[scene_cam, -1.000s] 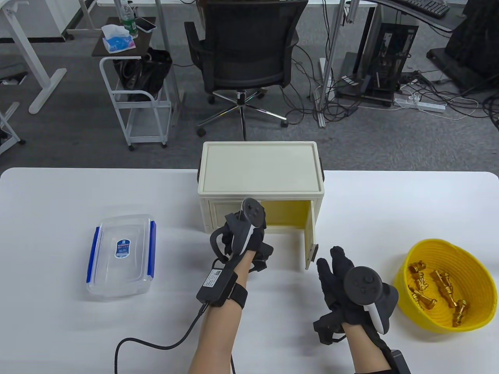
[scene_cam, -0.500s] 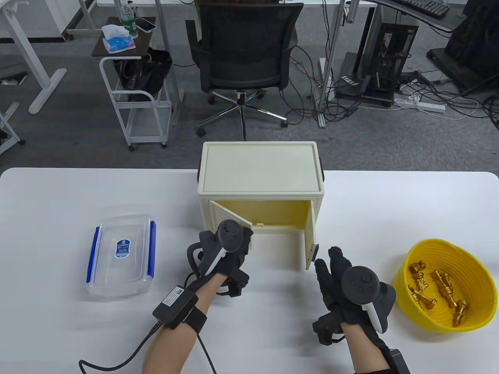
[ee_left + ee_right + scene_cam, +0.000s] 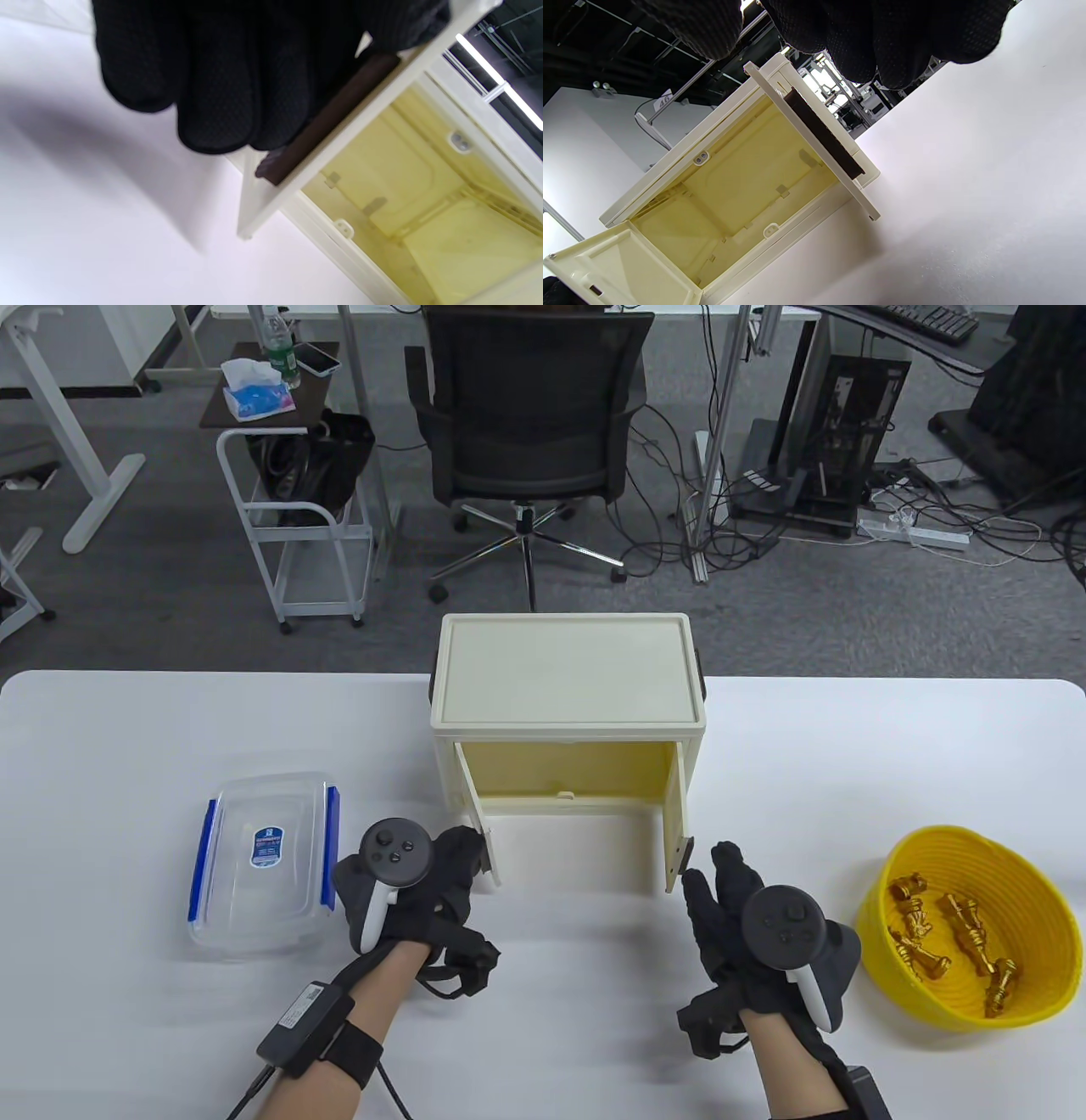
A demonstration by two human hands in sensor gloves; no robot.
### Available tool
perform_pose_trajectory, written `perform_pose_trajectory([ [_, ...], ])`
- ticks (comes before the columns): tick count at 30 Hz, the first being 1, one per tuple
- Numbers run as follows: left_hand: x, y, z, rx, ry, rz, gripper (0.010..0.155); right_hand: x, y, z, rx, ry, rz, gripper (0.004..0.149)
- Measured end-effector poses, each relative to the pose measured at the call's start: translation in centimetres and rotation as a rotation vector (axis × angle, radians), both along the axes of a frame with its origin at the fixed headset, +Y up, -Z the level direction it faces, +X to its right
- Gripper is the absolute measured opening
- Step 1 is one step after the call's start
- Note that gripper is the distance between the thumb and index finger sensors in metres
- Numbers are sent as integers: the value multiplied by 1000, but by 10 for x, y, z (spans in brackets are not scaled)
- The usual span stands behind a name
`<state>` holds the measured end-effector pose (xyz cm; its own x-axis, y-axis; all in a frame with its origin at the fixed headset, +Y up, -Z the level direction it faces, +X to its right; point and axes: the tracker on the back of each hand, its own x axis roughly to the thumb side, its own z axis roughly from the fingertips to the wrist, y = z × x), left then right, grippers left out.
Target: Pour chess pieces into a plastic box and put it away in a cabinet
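Note:
The cream cabinet (image 3: 567,670) stands mid-table with both doors swung open and its yellow inside bare. My left hand (image 3: 462,857) grips the outer edge of the left door (image 3: 473,814); in the left wrist view my fingers (image 3: 220,84) curl over the door's dark handle strip (image 3: 331,118). My right hand (image 3: 708,874) is open with fingers stretched out, right beside the right door (image 3: 676,823), whose dark strip (image 3: 825,135) shows in the right wrist view. The clear plastic box (image 3: 263,861) with blue clips lies closed at the left. Gold chess pieces (image 3: 942,937) lie in the yellow bowl (image 3: 1044,916) at the right.
A black office chair (image 3: 530,415) and a white cart (image 3: 297,526) stand on the floor behind the table. My left glove's cable (image 3: 390,1086) trails off the table's front edge. The white tabletop (image 3: 127,746) stretches around the cabinet.
My left hand has drawn back and to the left, swinging the left door from shut to fully open. My right hand has stayed by the right door.

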<state>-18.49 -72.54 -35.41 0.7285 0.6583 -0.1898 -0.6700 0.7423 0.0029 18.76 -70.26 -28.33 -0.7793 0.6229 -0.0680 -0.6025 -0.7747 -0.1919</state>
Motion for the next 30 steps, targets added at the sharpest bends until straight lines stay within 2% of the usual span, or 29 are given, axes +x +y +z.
perform_pose_trajectory([
  [17, -36, -1, 3, -23, 107, 33, 50, -1, -1, 0, -11, 8, -16, 67],
  [30, -46, -2, 3, -25, 133, 57, 50, -1, -2, 0, -16, 8, -4, 67],
])
